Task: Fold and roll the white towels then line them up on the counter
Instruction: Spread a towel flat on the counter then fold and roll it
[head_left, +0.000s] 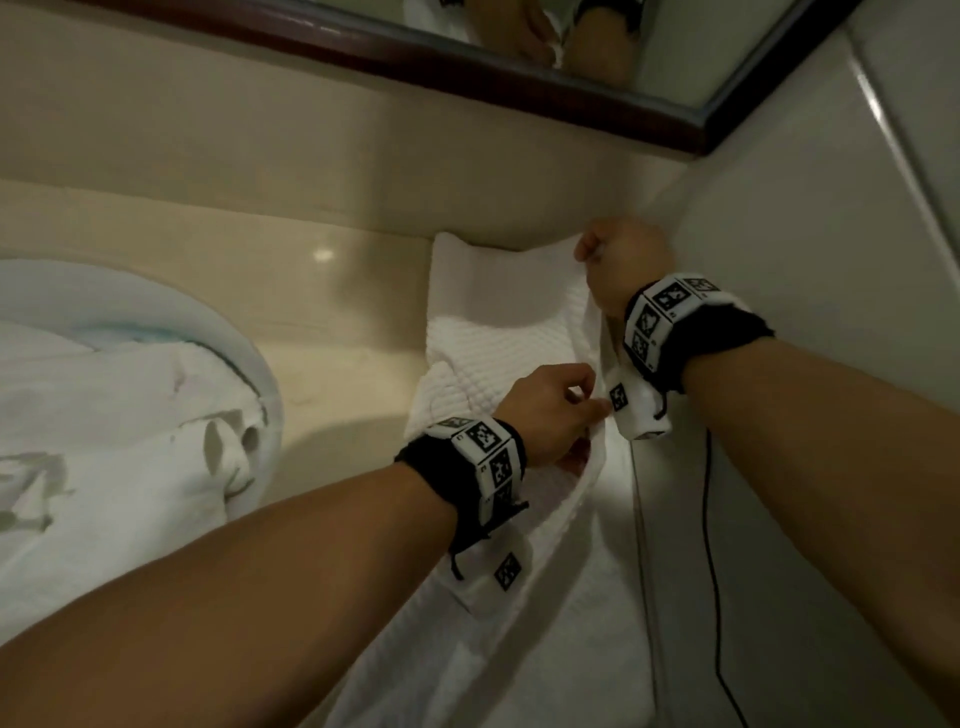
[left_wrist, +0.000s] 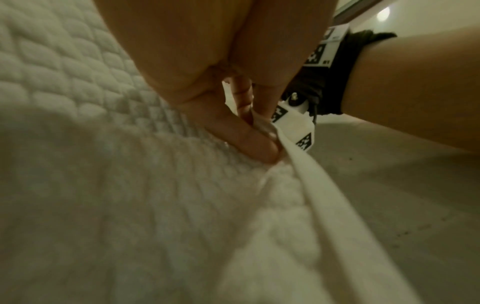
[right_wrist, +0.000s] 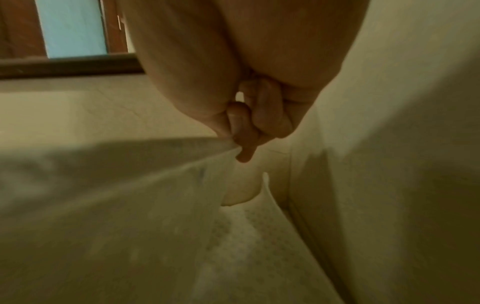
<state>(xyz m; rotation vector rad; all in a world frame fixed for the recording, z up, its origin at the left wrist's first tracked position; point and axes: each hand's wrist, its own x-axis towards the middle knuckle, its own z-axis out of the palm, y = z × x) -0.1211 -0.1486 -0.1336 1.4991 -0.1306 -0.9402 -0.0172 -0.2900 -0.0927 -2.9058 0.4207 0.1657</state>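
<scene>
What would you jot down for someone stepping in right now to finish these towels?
Left hand: pinches the near part of the white towel's right edge.
Right hand: pinches the same edge at the far end, by the wall.
The towel lies on the counter, partly lifted, mid-fold. More white linen is heaped in the sink.
Done: no rolled towel in view.
Left: finish folding, roll, line up, repeat.

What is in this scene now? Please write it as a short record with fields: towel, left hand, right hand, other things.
towel: white towel spread on the beige counter, beside the wall
left hand: left hand pinches the near part of its right edge
right hand: right hand pinches the far corner, lifted
other things: crumpled white cloth in the sink; mirror above
</scene>
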